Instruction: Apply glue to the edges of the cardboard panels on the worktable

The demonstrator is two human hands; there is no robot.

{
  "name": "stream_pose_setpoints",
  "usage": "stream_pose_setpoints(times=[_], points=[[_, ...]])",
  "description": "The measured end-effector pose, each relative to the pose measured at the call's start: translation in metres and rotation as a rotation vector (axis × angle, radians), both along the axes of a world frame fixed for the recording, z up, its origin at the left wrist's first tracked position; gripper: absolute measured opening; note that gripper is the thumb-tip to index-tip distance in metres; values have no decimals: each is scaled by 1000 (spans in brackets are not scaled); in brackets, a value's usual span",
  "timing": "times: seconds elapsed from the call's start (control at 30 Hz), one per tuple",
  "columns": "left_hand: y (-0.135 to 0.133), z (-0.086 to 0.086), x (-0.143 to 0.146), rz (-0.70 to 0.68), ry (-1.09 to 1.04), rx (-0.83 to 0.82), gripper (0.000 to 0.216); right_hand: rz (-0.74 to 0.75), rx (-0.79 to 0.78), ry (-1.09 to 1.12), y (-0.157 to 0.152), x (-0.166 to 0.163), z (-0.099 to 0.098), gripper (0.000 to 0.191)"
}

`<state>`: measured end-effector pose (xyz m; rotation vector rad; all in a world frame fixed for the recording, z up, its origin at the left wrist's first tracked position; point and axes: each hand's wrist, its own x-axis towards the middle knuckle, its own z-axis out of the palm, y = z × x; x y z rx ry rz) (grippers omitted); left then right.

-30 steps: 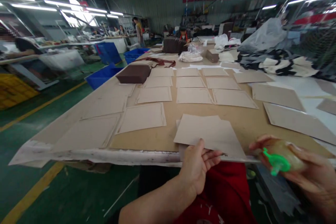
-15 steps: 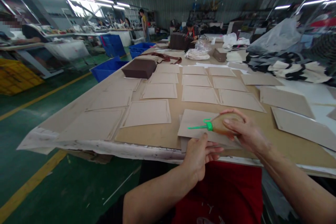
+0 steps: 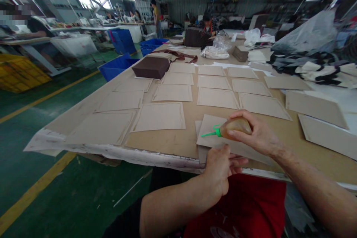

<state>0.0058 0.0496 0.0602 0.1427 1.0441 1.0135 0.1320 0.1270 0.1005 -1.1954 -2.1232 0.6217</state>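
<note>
The right hand is wrapped around a glue bottle, lying almost level with its green nozzle pointing left over the top card sheet; the left hand pinches that sheet's near edge at the table lip, just below the nozzle.

Worktable under tan panels
</note>
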Motion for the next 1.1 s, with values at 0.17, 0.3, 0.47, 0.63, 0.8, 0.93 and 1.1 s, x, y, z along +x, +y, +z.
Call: stream_pose_setpoints(times=[0.17,0.3,0.47,0.63,0.8,0.93,1.1], points=[[0,-1,2,4,-9,9,16,203,72,-71,0,-4,8,32],[0,-4,4,32,-11,15,18,239,162,-107,5,-8,15,27],[1,-5,3,35,-31,11,15,272,70,-120,9,-9,17,28],[1,-5,3,43,-30,0,20,254,56,-116,11,-9,17,29],[0,-4,4,56,-21,0,16,213,67,-149,25,-12,17,27],[1,-5,5,63,-10,-2,12,124,124,-190,42,-13,13,27],[0,-9,6,59,1,18,11,53,214,-225,56,-13,8,29]])
